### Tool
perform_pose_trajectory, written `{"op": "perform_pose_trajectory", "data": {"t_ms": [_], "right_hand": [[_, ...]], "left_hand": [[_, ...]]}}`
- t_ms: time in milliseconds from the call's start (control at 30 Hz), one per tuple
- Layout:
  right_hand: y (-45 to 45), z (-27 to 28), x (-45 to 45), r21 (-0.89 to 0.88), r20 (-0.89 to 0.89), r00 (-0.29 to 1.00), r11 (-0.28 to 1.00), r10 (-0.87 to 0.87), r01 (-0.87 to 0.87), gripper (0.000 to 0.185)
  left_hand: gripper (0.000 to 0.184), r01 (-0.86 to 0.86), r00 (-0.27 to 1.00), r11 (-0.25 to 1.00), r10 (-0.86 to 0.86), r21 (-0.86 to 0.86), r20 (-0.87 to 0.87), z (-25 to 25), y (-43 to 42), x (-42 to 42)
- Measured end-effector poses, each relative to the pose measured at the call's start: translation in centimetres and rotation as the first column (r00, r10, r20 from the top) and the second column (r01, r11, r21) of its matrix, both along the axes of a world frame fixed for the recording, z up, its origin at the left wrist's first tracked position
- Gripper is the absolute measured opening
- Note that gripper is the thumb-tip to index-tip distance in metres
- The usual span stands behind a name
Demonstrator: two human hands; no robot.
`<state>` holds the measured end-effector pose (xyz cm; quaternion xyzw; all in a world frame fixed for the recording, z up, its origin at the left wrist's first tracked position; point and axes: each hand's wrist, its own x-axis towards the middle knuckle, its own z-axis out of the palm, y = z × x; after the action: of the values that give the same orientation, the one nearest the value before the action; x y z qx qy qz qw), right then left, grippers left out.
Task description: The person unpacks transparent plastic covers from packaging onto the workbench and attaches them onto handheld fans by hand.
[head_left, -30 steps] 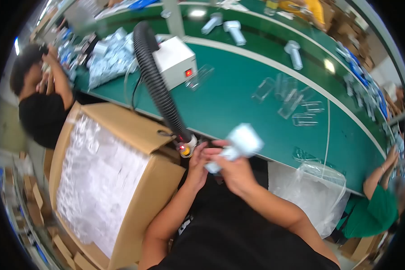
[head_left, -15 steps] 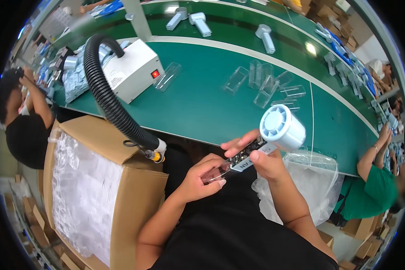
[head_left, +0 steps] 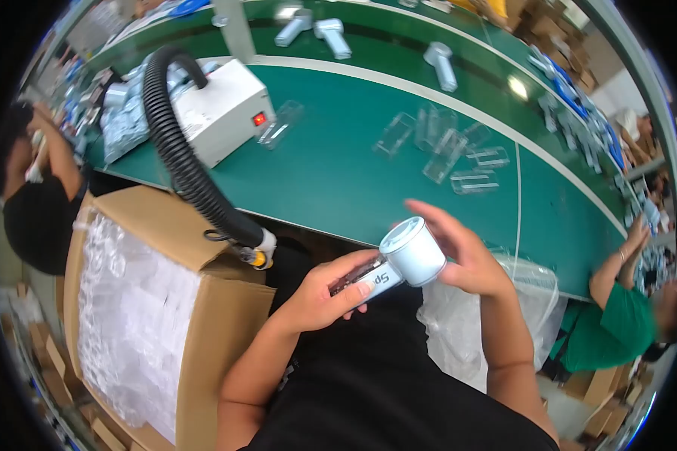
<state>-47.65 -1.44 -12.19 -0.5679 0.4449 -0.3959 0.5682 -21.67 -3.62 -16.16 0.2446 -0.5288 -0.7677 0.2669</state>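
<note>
A light blue handheld fan (head_left: 417,254) with a round head is held low in front of my body. My left hand (head_left: 325,298) wraps its handle, thumb on the lettered side; part of a dark circuit board shows along the handle's other edge. My left fingers hide whether the clear plastic piece is still there. Beside the fan head is my right hand (head_left: 470,259), fingers stretched and apart, its thumb side close to or touching the head.
Several clear plastic covers (head_left: 445,154) lie on the green table (head_left: 316,180). A white machine (head_left: 229,113) with a black hose (head_left: 174,143) stands left, above an open cardboard box (head_left: 229,331) of clear plastic parts. More fans (head_left: 442,68) lie on the belt. Co-workers sit both sides.
My left hand has shifted from the clear plastic piece onto the fan's handle. My right hand has let go of the handle and opened beside the head. The fan has moved down and left.
</note>
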Motion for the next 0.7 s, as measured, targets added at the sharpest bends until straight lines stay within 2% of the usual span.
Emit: {"op": "perform_pose_trajectory", "data": {"t_ms": [33, 67, 133, 233, 267, 333, 367, 433, 533, 567, 633, 667, 700], "right_hand": [[-0.5, 1.8, 0.3, 0.058, -0.293, 0.952, 0.996, 0.086, -0.072, 0.083], [-0.6, 2.7, 0.8, 0.083, -0.321, 0.944, 0.996, 0.068, -0.043, 0.078], [-0.9, 3.0, 1.0, 0.066, -0.373, 0.926, 0.997, 0.064, -0.042, 0.068], [-1.0, 2.6, 0.3, 0.083, -0.335, 0.932, 0.99, 0.137, -0.116, 0.066], [-1.1, 3.0, 0.2, 0.084, -0.337, 0.93, 0.989, 0.145, -0.124, 0.066], [-1.1, 3.9, 0.1, 0.176, -0.394, 0.876, 0.959, 0.276, -0.223, 0.068], [-0.9, 3.8, 0.2, 0.177, -0.397, 0.875, 0.958, 0.278, -0.225, 0.068], [0.0, 3.3, 0.6, 0.069, -0.259, 0.944, 0.979, 0.204, -0.193, 0.071], [0.5, 3.7, 0.7, -0.015, -0.284, 0.93, 0.969, 0.234, -0.248, 0.071], [0.5, 3.9, 0.8, -0.002, -0.282, 0.93, 0.969, 0.236, -0.247, 0.068], [1.3, 2.6, 1.8, -0.08, -0.282, 0.957, 0.993, 0.063, -0.089, 0.064], [2.2, 2.3, 2.8, -0.104, -0.279, 0.955, 0.992, -0.096, 0.07, 0.063], [3.2, 1.9, 3.4, -0.16, -0.285, 0.948, 0.982, -0.142, 0.099, 0.064]], "left_hand": [[0.046, -0.018, 0.998, 0.996, 0.023, -0.086, 0.064, 0.5, -0.1, -0.7], [0.045, -0.04, 0.991, 0.983, 0.062, -0.177, 0.122, 0.9, -0.1, -1.3], [0.041, -0.086, 0.981, 0.98, 0.114, -0.178, 0.154, 1.0, -0.2, -1.5], [0.038, -0.118, 0.968, 0.845, 0.215, -0.522, 0.13, 1.1, 0.1, -1.3], [0.038, -0.126, 0.966, 0.844, 0.223, -0.521, 0.128, 1.0, 0.1, -1.2], [0.038, -0.145, 0.977, 0.728, 0.214, -0.67, 0.021, 0.9, 0.0, -1.3], [0.041, -0.1, 0.98, 0.745, 0.189, -0.66, 0.066, 1.5, 0.1, -1.0], [0.042, -0.11, 0.979, 0.733, 0.196, -0.672, 0.054, 1.8, 0.2, -1.0], [0.042, -0.061, 0.985, 0.752, 0.153, -0.657, 0.083, 2.3, 0.4, -0.6], [0.04, -0.099, 0.98, 0.724, 0.189, -0.683, 0.059, 2.1, 0.6, -0.8], [0.038, -0.202, 0.949, 0.707, 0.312, -0.678, 0.043, 1.7, 1.6, -1.6], [0.038, -0.245, 0.934, 0.675, 0.357, -0.696, 0.017, 1.5, 1.8, -1.9], [0.038, -0.245, 0.934, 0.674, 0.357, -0.697, 0.017, 1.7, 1.8, -1.5]]}}
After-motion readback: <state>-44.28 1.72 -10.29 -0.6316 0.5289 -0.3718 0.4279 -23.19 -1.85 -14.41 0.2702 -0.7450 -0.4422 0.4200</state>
